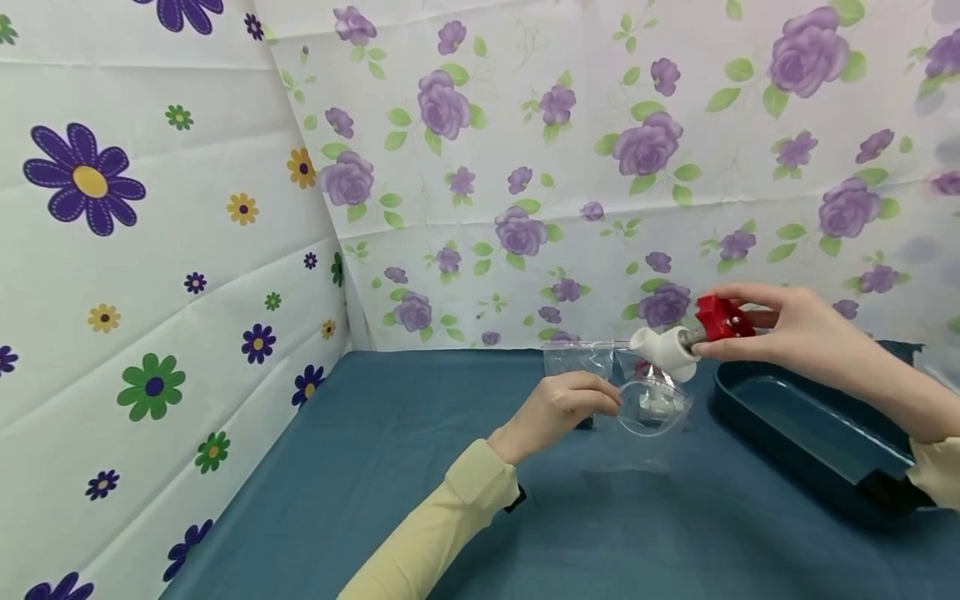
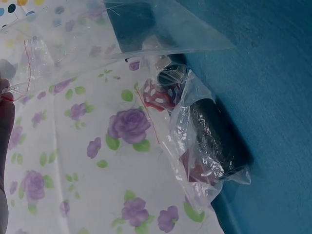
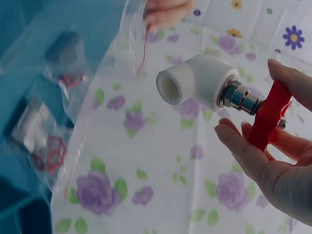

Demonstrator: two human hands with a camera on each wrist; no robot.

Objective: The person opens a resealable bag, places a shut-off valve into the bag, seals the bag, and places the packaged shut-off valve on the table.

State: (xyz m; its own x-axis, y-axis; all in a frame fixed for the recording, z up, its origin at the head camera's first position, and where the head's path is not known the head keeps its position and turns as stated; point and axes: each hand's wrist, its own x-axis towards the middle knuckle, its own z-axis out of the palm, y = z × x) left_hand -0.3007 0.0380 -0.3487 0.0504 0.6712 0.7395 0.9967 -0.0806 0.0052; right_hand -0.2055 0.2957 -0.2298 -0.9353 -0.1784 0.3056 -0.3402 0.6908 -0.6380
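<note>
My right hand (image 1: 787, 329) grips a white plastic stop valve (image 1: 666, 350) by its red handle (image 3: 269, 117), thumb on one side and fingers on the other. Its metal stem and open white pipe end (image 3: 169, 87) show in the right wrist view. Lower and to the left, my left hand (image 1: 573, 404) pinches the edge of a clear zip bag (image 1: 648, 408), whose mouth gapes in a round loop. The valve is held just above that mouth. In the left wrist view only the edge of the left hand (image 2: 5, 131) shows, beside the clear plastic.
Behind the held bag, bagged valves with red wheel handles (image 2: 163, 97) lie at the table's back edge, one beside a bagged dark piece (image 2: 214, 136). A dark blue tray (image 1: 723, 392) stands at the right. Flowered cloth (image 1: 480, 167) hangs behind the blue tabletop (image 1: 420, 417).
</note>
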